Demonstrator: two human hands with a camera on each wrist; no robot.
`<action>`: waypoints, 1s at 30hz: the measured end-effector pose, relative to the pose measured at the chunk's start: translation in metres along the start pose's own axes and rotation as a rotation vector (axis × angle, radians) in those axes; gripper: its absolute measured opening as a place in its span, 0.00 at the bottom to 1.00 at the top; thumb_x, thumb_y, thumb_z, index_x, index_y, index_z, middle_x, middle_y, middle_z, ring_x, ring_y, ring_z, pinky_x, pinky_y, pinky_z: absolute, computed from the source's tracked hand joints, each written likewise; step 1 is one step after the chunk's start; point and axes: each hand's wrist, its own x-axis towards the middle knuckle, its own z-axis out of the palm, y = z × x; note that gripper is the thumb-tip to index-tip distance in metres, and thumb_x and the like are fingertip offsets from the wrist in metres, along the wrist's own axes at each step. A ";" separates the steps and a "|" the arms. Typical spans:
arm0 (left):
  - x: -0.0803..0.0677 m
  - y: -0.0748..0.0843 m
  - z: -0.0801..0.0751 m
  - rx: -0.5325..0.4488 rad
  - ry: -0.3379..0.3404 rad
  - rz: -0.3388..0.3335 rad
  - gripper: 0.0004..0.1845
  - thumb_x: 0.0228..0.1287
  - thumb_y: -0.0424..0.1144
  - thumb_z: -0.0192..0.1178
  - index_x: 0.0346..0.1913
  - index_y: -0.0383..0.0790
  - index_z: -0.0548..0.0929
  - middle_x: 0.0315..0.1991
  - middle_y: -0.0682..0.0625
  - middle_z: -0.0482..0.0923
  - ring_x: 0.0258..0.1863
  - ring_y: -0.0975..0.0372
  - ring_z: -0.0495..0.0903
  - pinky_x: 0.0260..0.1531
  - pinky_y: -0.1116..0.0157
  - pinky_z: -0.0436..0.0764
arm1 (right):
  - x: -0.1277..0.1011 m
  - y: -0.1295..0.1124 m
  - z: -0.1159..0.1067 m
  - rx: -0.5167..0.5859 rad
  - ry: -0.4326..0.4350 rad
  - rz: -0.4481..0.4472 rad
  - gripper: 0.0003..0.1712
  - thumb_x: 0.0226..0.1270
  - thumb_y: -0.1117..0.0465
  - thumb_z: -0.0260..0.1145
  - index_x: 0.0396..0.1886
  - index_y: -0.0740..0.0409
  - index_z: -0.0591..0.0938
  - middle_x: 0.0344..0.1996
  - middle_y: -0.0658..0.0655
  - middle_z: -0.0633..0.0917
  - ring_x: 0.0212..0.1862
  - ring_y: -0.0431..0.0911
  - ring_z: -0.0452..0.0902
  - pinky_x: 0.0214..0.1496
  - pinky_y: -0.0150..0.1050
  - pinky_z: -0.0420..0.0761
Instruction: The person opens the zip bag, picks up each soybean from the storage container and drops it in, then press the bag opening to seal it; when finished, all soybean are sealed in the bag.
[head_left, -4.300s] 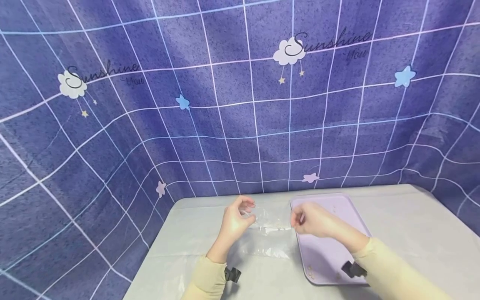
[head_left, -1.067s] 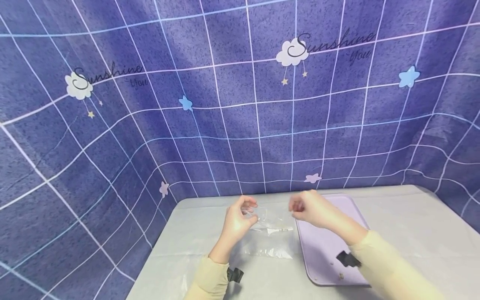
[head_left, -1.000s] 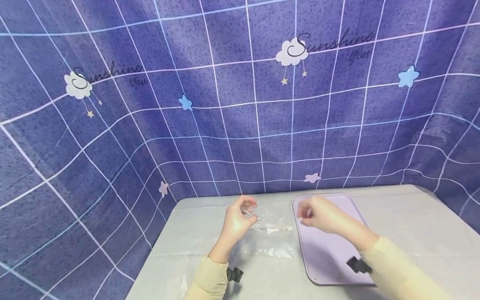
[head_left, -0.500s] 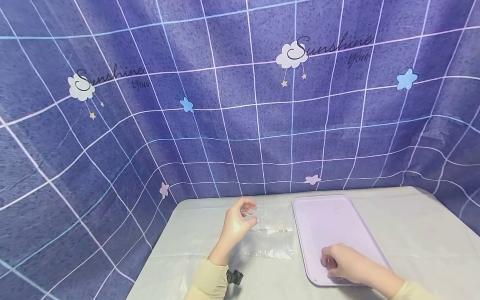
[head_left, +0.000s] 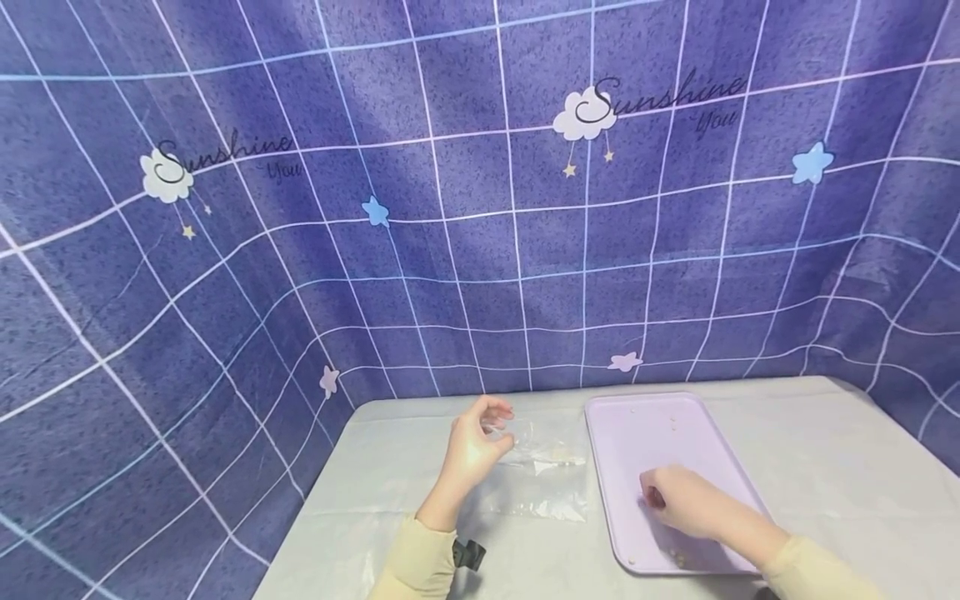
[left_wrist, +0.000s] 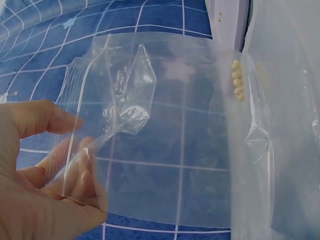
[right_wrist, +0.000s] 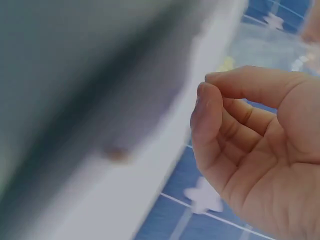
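Observation:
My left hand (head_left: pixel 472 442) holds a clear zip-top bag (left_wrist: pixel 170 130) near its zip end, the thumb spread from the fingers. Several pale round beans (left_wrist: pixel 237 80) sit in a row along the bag's far edge. Over the lilac tray (head_left: pixel 633 450) my right hand (head_left: pixel 678 500) is raised, fingers curled. In the right wrist view its thumb and index fingertips (right_wrist: pixel 202 97) meet in a pinch; I cannot tell whether a bean is between them. Loose beans (head_left: pixel 678 557) lie near the tray's front edge, with a few more (head_left: pixel 673 423) towards its back.
A grey cover (head_left: pixel 832 467) spreads over the table, and the tray stands on its right half. Crinkled clear plastic (head_left: pixel 551 507) shows in front of the beans in the bag. A blue gridded curtain (head_left: pixel 480 275) hangs behind and at both sides.
The right hand has left the bag's side, moved down to the beans at the tray's front, then risen slightly away from them. The left hand keeps its hold on the bag.

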 end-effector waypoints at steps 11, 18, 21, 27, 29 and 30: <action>0.000 -0.001 0.002 0.018 0.012 0.016 0.21 0.45 0.23 0.67 0.47 0.37 0.83 0.39 0.48 0.87 0.36 0.57 0.85 0.41 0.55 0.83 | 0.105 -0.073 -0.039 0.078 0.201 -0.190 0.12 0.55 0.73 0.69 0.28 0.53 0.77 0.17 0.40 0.74 0.21 0.31 0.66 0.24 0.31 0.74; 0.001 -0.003 0.004 0.016 0.004 0.021 0.21 0.46 0.23 0.66 0.47 0.38 0.83 0.39 0.45 0.87 0.36 0.56 0.85 0.41 0.56 0.83 | 0.138 -0.084 -0.024 -0.077 0.209 -0.231 0.11 0.53 0.71 0.73 0.26 0.54 0.80 0.18 0.43 0.74 0.22 0.35 0.67 0.25 0.31 0.73; 0.001 -0.004 0.004 0.018 0.006 0.026 0.21 0.45 0.23 0.67 0.47 0.37 0.83 0.39 0.46 0.87 0.36 0.57 0.85 0.41 0.58 0.83 | 0.141 -0.085 -0.023 -0.138 0.218 -0.213 0.09 0.53 0.67 0.76 0.26 0.53 0.83 0.21 0.45 0.75 0.24 0.37 0.69 0.26 0.33 0.73; 0.003 -0.003 0.003 0.009 0.011 0.029 0.21 0.45 0.22 0.67 0.47 0.37 0.83 0.39 0.47 0.87 0.37 0.56 0.85 0.42 0.59 0.83 | 0.121 -0.080 -0.038 0.032 0.247 -0.188 0.07 0.56 0.67 0.75 0.30 0.55 0.84 0.23 0.45 0.77 0.26 0.37 0.72 0.30 0.34 0.76; 0.002 -0.003 0.001 0.005 0.009 0.026 0.21 0.46 0.23 0.67 0.48 0.36 0.83 0.40 0.46 0.87 0.37 0.56 0.85 0.43 0.59 0.83 | 0.102 -0.074 -0.044 0.163 0.205 -0.147 0.06 0.58 0.68 0.74 0.30 0.55 0.83 0.25 0.44 0.80 0.28 0.37 0.75 0.32 0.35 0.79; 0.002 -0.003 -0.001 0.002 0.009 0.023 0.21 0.46 0.22 0.67 0.48 0.36 0.83 0.40 0.46 0.87 0.38 0.55 0.85 0.43 0.59 0.83 | 0.090 -0.070 -0.045 0.222 0.162 -0.112 0.06 0.60 0.68 0.72 0.30 0.55 0.84 0.26 0.44 0.81 0.29 0.37 0.76 0.32 0.35 0.80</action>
